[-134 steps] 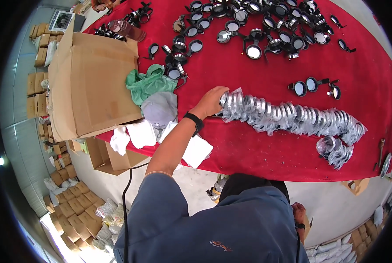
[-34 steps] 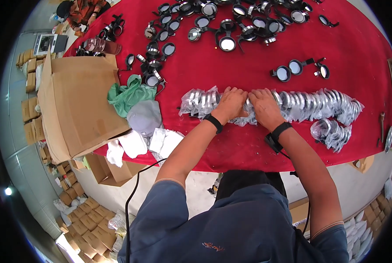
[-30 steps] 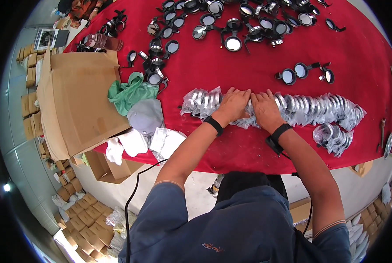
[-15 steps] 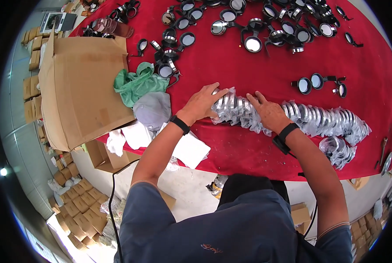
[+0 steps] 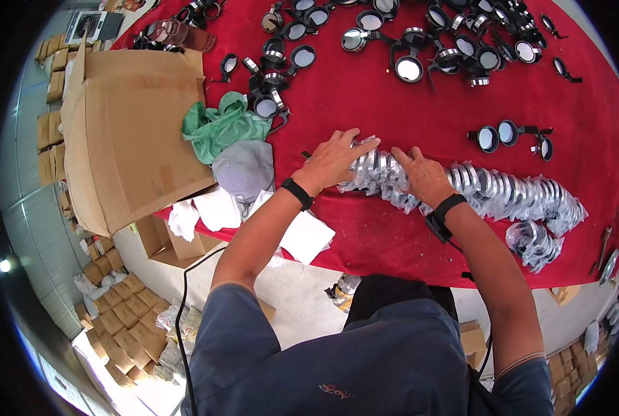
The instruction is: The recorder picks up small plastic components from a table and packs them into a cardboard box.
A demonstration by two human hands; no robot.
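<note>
A long row of round mirrors in clear plastic wrap, stacked on edge with silvery rims, lies along the near side of the red-covered table. My left hand is curled round the row's left end, thumb on the near side and fingers on the far side. Farther right, my right hand lies across the row and grips it, fingertips over its far side. Several wrapped mirrors show between the two hands. A thin dark piece pokes out left of my left hand; I cannot tell what it belongs to.
A few more wrapped mirrors lie near the right front edge. Unwrapped black-framed mirrors lie behind the row, with many more heaped at the back. Leftward are a large cardboard box, a green cloth, a grey cap and white sheets.
My left hand has shifted slightly right along the row's end, and the dark piece beside it has come into sight. My right hand stays on the row. The whole view has shifted a little.
</note>
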